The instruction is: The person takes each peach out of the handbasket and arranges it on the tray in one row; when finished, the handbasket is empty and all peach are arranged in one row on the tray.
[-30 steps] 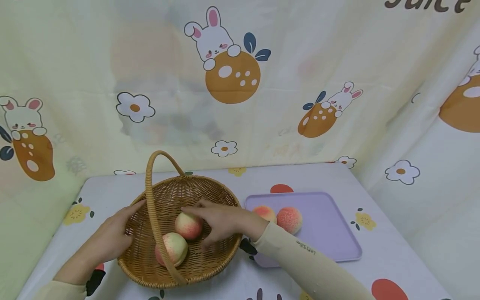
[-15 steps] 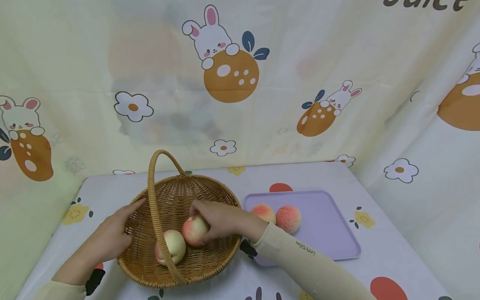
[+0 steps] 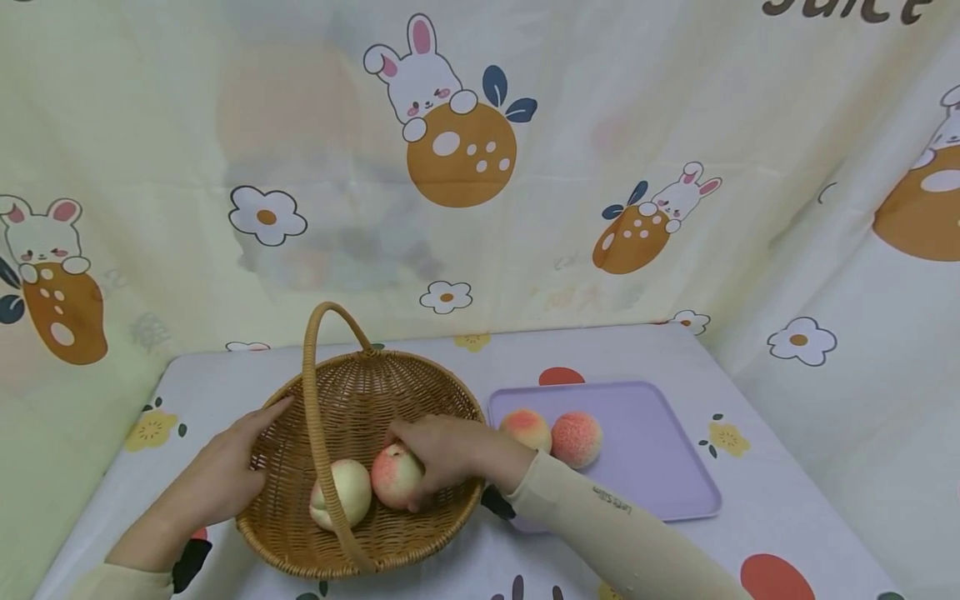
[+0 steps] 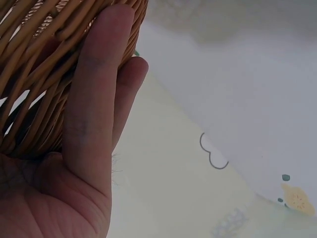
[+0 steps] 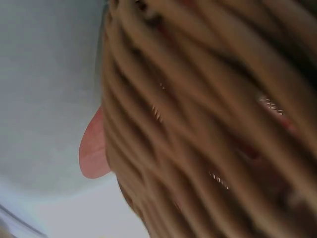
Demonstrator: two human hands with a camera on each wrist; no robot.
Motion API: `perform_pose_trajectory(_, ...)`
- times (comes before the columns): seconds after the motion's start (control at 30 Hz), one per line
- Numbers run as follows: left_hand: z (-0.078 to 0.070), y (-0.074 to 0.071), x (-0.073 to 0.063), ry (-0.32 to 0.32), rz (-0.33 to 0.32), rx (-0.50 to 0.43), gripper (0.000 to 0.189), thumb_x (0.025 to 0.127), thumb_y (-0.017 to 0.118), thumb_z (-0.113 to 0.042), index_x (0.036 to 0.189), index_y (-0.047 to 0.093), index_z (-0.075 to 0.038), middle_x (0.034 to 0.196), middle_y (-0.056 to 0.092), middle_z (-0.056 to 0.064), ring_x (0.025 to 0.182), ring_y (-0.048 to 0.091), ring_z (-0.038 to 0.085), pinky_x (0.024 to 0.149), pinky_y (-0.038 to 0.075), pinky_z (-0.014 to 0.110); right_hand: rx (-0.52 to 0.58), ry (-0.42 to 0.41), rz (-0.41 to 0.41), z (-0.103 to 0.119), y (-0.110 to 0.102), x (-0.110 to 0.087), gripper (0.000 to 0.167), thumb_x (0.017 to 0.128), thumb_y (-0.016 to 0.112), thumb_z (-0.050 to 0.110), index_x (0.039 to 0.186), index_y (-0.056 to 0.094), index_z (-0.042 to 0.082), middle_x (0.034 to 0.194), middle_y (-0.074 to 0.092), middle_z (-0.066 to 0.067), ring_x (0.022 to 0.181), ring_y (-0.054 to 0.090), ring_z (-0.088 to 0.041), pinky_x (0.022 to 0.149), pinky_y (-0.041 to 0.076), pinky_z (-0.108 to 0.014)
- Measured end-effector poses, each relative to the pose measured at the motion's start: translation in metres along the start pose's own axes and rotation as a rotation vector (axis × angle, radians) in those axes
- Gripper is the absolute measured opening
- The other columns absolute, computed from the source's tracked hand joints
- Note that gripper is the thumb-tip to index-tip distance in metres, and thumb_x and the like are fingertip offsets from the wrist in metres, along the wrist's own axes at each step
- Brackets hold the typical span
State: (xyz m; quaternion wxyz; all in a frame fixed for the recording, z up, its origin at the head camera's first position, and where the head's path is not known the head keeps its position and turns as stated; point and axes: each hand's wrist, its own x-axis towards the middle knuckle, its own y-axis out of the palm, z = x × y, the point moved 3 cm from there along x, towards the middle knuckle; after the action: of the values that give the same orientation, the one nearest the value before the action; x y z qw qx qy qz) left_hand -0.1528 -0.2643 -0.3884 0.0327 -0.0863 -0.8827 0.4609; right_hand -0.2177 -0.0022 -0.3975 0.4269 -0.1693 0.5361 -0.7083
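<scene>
Head view: the right hand [image 3: 442, 454] reaches into a wicker basket [image 3: 367, 375], thumb and fingers clamped on a peach [image 3: 393, 477] at its eight to nine o'clock. A second peach [image 3: 350, 492] lies just beside, at nine o'clock of the first. The left hand [image 3: 225, 471], fingers extended, touches the basket's nine o'clock side. Room within the rim lies at twelve o'clock of both peaches; the handle [image 3: 313, 417] arches across the second. At three o'clock, a purple tray [image 3: 645, 450] bears a yellow-red peach [image 3: 527, 429] and a pinker peach [image 3: 577, 439]; the right sleeve [image 3: 600, 512] covers its near-left corner.

Left wrist view: straight fingers lie along the weave, at ten o'clock; pale patterned cloth [image 4: 198, 109] spreads towards three.

Right wrist view: blurred wicker spans twelve to five o'clock; the grip cannot be told here.
</scene>
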Motion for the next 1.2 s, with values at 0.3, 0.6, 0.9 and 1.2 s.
perform_pose_trajectory(0.3,0.002,0.006,-0.002,0.005,-0.013,-0.001,0.089,0.074,0.062,0.013,0.157,0.032,0.0,0.148,0.039,0.035,0.132,0.038,0.058,0.096,0.039,0.072,0.236,-0.158,-0.227,0.003,-0.013,-0.015,0.072,0.066,0.089,0.028,0.129,0.054,0.029,0.121,0.051,0.009,0.102,0.056,-0.006,0.085,0.05,-0.026)
perform_pose_trajectory(0.6,0.004,0.005,-0.002,0.016,-0.012,0.006,0.088,0.074,0.062,0.013,0.156,0.033,0.002,0.146,0.04,0.038,0.13,0.04,0.059,0.096,0.04,0.071,0.713,-0.271,-0.468,-0.018,-0.037,-0.059,0.082,0.071,0.086,0.009,0.142,0.05,0.025,0.136,0.048,0.0,0.117,0.056,-0.022,0.09,0.054,-0.042)
perform_pose_trajectory(0.9,0.006,0.003,-0.002,0.024,0.001,-0.005,0.088,0.074,0.061,0.012,0.156,0.032,0.001,0.148,0.038,0.038,0.132,0.038,0.059,0.098,0.039,0.071,0.922,-0.252,-0.67,-0.074,-0.049,-0.117,0.082,0.068,0.083,-0.009,0.138,0.042,0.001,0.133,0.054,-0.013,0.119,0.056,-0.028,0.098,0.051,-0.04)
perform_pose_trajectory(1.2,0.011,0.003,-0.003,0.003,0.022,-0.026,0.09,0.076,0.063,0.012,0.158,0.029,-0.002,0.149,0.037,0.036,0.133,0.038,0.058,0.095,0.042,0.07,0.894,-0.12,-0.746,-0.119,-0.045,-0.165,0.079,0.078,0.07,-0.014,0.15,0.04,0.0,0.134,0.056,-0.012,0.111,0.061,-0.022,0.09,0.055,-0.031)
